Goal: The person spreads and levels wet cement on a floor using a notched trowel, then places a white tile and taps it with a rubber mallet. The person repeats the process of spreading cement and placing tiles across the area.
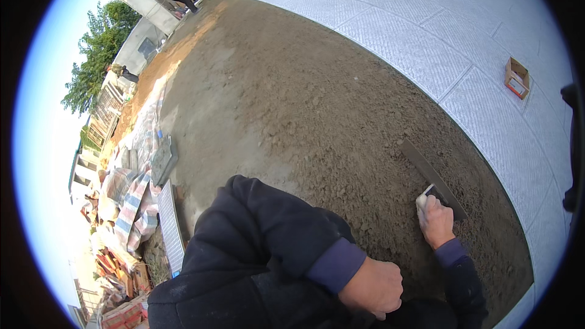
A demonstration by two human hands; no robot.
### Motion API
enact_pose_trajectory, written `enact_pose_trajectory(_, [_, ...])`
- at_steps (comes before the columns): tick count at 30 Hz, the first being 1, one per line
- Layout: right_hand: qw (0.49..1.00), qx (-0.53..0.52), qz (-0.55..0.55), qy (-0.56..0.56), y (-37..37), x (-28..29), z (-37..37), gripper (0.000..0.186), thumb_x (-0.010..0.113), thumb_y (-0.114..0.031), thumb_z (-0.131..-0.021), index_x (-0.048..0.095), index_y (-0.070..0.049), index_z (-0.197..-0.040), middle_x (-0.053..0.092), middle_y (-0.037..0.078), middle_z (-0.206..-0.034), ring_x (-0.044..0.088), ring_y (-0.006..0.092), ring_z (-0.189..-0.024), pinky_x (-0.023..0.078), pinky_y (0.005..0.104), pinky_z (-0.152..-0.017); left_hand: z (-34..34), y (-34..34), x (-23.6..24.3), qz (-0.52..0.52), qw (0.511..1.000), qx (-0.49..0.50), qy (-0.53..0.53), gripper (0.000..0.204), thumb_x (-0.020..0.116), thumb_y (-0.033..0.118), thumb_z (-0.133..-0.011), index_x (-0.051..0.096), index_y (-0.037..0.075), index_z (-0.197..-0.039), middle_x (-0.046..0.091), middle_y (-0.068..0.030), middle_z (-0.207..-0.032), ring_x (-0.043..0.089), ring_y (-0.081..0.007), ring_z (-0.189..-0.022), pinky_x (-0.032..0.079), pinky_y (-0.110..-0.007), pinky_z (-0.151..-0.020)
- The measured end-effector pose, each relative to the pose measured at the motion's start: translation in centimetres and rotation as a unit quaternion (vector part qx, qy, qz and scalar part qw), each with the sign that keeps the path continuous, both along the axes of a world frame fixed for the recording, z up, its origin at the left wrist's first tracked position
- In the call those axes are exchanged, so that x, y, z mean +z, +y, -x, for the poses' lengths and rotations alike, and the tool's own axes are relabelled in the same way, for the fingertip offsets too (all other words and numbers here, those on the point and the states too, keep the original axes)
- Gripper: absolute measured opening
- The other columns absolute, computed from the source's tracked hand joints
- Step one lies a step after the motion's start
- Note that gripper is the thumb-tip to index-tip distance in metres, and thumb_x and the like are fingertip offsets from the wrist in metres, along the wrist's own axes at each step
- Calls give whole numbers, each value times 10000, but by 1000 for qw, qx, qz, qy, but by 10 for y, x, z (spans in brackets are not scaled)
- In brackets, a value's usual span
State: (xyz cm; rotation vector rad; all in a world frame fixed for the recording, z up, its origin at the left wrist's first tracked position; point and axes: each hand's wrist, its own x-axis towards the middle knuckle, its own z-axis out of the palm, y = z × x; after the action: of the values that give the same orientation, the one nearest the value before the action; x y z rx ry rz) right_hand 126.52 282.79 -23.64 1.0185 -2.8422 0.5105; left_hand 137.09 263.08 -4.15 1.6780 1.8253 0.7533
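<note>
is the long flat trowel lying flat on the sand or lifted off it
Flat on it. The trowel rests along the sand bed, with the right hand gripping its handle at the near end.

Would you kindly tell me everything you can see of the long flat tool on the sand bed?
The long flat grey trowel is a narrow straight strip, metal by its look, lying flat on the loose brown sand near the laid pale paving. The right hand grips a pale handle at its near end; its far end points away, toward the upper left.
</note>
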Motion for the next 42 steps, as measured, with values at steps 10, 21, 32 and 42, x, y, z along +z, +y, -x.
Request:
enact_pose_trajectory(10, [973, 11, 51, -223, -16, 45, -77, 389, 749, -337, -942, 545, -9, -908, 706, 242, -764, 706, 429, -703, 551, 522, -615, 3, -1, 16, 83, 996, -5, -37, 405, 647, 352, -1002, 644, -52, -1033, 672, -148, -815, 693, -344, -786, 552, -440, -709])
enact_pose_trajectory(21, [926, -315, 163, -129, 102, 70, -57, 407, 738, -321, -990, 578, 29, -856, 645, 280, -736, 648, 476, -676, 488, 492, -599, 6, -3, 20, 39, 998, -17, -38, 354, 650, 285, -1012, 602, -65, -1031, 635, -144, -794, 678, -331, -768, 535, -423, -694])
enact_pose_trajectory(32, [840, -116, 279, -450, 6, 64, 69, 579, 567, -555, -1066, 599, -14, -862, 558, 26, -626, 501, 113, -456, 413, 318, -434, -3, 8, 5, 48, 998, -27, 41, 319, 670, 311, -930, 702, 0, -865, 720, -188, -778, 718, -398, -762, 557, -487, -686])
enact_pose_trajectory(42, [511, -108, 232, -821, -76, 51, 11, 524, 535, -569, -1078, 550, -65, -936, 493, 19, -628, 433, 128, -474, 341, 279, -430, -4, -14, -10, -40, 998, -53, 9, 361, 799, 278, -699, 650, 70, -954, 716, -161, -822, 704, -423, -804, 543, -538, -658])
